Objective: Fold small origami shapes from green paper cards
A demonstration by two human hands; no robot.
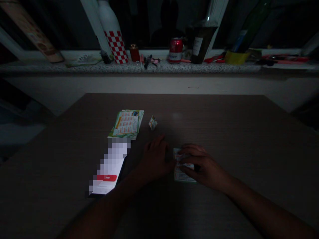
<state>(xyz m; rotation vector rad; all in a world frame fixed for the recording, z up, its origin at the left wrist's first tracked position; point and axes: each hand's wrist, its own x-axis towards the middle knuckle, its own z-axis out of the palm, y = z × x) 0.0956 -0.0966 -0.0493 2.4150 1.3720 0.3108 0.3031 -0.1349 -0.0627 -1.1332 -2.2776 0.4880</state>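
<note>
A small printed sheet of paper (184,176) lies on the table in front of me, with rows of text and a green edge. Fingers apart and slightly bent, my right hand (200,162) rests over the sheet's upper right part and hides some of it. My left hand (157,156) is just left of the sheet, its fingers loosely spread above the table and its thumb reaching the sheet's left edge. Beyond the left hand stands a small folded paper piece (153,123), pointed at the top. A stack of similar printed sheets (127,124) lies farther left.
A lit phone (107,186) lies left of my left forearm on the wooden table (236,132). Along the stone windowsill (84,69) stand a red-and-white checkered bottle (116,43), a red can (175,49), a dark container (200,46) and a green bottle (254,26).
</note>
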